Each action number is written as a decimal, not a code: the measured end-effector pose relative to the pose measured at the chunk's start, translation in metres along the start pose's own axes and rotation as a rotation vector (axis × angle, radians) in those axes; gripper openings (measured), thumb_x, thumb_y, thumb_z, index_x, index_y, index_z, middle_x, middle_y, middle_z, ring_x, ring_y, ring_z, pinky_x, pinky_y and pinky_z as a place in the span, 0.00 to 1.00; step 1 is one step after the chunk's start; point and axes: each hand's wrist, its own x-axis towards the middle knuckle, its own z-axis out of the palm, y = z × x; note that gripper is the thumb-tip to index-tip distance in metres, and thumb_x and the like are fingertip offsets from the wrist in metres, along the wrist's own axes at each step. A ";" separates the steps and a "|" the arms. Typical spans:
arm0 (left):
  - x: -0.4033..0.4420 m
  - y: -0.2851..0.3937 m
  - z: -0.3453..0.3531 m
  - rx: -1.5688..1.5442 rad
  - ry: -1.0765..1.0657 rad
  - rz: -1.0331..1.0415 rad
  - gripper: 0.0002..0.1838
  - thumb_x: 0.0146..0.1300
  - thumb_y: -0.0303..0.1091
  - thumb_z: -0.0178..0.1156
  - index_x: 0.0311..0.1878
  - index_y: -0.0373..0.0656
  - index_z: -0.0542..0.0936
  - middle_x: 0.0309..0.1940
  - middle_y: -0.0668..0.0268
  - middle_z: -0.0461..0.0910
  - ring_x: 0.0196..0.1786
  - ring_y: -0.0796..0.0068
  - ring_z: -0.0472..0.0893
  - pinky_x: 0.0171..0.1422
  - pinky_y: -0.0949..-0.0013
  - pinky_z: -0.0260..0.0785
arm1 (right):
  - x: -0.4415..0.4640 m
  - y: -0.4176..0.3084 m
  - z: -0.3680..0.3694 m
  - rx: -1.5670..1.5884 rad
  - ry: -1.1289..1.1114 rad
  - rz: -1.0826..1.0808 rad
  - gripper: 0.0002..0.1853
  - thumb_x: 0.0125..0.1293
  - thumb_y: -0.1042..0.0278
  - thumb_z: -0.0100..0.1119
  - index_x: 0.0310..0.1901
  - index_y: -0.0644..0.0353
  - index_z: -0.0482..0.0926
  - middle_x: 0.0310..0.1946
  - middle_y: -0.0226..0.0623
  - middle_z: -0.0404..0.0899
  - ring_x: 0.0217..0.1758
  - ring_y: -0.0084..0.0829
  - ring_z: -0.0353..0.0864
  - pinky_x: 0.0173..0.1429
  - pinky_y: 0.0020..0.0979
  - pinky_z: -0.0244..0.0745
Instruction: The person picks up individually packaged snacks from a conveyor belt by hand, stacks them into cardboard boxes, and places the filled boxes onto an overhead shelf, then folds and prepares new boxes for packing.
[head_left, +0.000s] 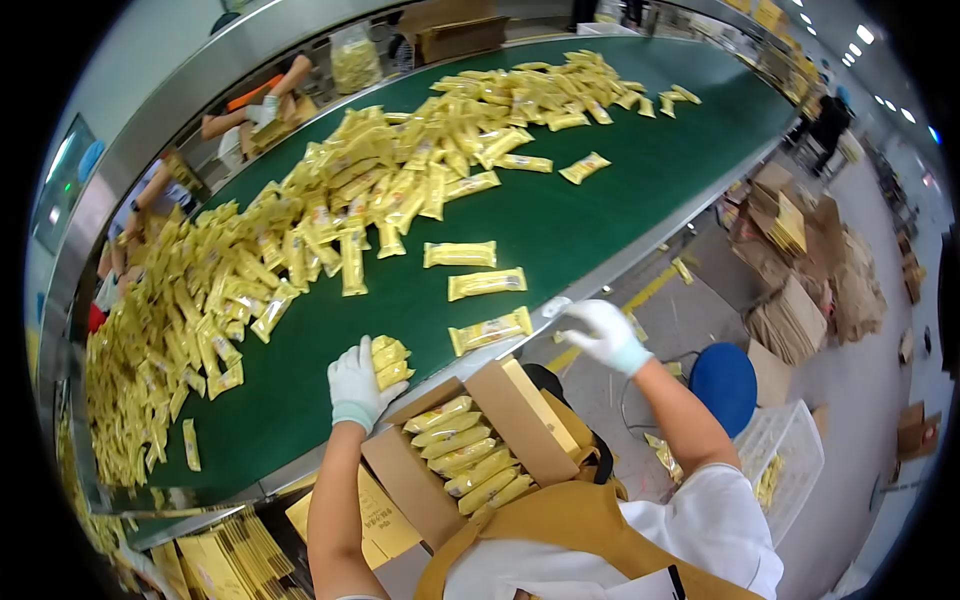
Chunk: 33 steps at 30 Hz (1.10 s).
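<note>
Head: left hand holding packets; three more near right hand.

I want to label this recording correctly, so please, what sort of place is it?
Probably a packing floor in a factory: a green belt heaped with yellow packets, and an open carton holding a row of them.

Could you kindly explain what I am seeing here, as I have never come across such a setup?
There is no robot: one camera on a person's head looks down at their own gloved hands. The long green surface carries a large heap of yellow packets, with a few lying loose nearer the person. The left hand holds a small bunch of packets at the near edge. The right hand is raised beside that edge, with no packet visible in it. Below stands an open cardboard box with packets in a row. Other workers' arms show across the surface.
</note>
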 end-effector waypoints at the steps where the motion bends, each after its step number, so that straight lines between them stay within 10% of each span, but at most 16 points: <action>1: -0.001 -0.003 0.005 0.036 0.001 -0.036 0.57 0.47 0.66 0.73 0.73 0.39 0.64 0.60 0.57 0.75 0.63 0.59 0.74 0.68 0.55 0.62 | 0.014 0.021 0.044 -0.111 0.027 -0.109 0.23 0.63 0.58 0.68 0.56 0.60 0.80 0.51 0.47 0.84 0.57 0.51 0.81 0.62 0.44 0.76; 5: -0.004 -0.007 0.002 0.020 -0.033 -0.130 0.58 0.48 0.66 0.73 0.75 0.38 0.62 0.60 0.55 0.75 0.64 0.56 0.74 0.69 0.55 0.62 | 0.078 -0.001 0.111 -0.311 -0.461 -0.179 0.22 0.62 0.61 0.65 0.56 0.62 0.79 0.45 0.45 0.80 0.51 0.47 0.81 0.57 0.44 0.76; 11: -0.004 -0.009 0.005 0.037 -0.016 -0.109 0.58 0.48 0.68 0.71 0.75 0.39 0.63 0.60 0.57 0.75 0.64 0.58 0.73 0.69 0.55 0.61 | 0.137 0.007 0.092 -0.275 -0.156 -0.090 0.12 0.60 0.67 0.64 0.45 0.57 0.79 0.41 0.45 0.81 0.48 0.50 0.81 0.54 0.47 0.77; 16: -0.002 -0.007 0.002 0.033 -0.040 -0.113 0.59 0.48 0.69 0.71 0.75 0.39 0.62 0.59 0.58 0.74 0.63 0.59 0.73 0.69 0.55 0.61 | 0.168 0.039 0.101 -0.314 -0.562 0.112 0.19 0.55 0.65 0.73 0.46 0.58 0.79 0.43 0.45 0.80 0.52 0.48 0.80 0.59 0.42 0.76; 23: 0.000 -0.006 -0.004 -0.044 -0.033 -0.115 0.59 0.45 0.68 0.73 0.74 0.39 0.64 0.56 0.58 0.76 0.62 0.59 0.75 0.68 0.55 0.62 | 0.240 0.054 0.139 -0.481 -0.402 0.166 0.16 0.58 0.56 0.70 0.44 0.55 0.84 0.44 0.48 0.86 0.47 0.49 0.86 0.54 0.45 0.82; 30: -0.002 -0.006 0.003 -0.008 -0.020 -0.115 0.60 0.44 0.66 0.75 0.73 0.37 0.64 0.58 0.56 0.75 0.62 0.56 0.74 0.69 0.53 0.62 | 0.191 0.049 0.163 -0.583 -0.014 -0.050 0.05 0.60 0.70 0.60 0.39 0.54 0.78 0.33 0.37 0.82 0.38 0.41 0.85 0.45 0.39 0.78; 33: -0.002 -0.007 0.003 -0.013 -0.015 -0.113 0.60 0.44 0.65 0.75 0.74 0.36 0.63 0.59 0.55 0.75 0.62 0.55 0.73 0.70 0.53 0.61 | 0.162 0.017 0.152 -0.535 0.079 -0.152 0.29 0.63 0.51 0.61 0.60 0.65 0.74 0.46 0.45 0.78 0.53 0.44 0.78 0.60 0.45 0.70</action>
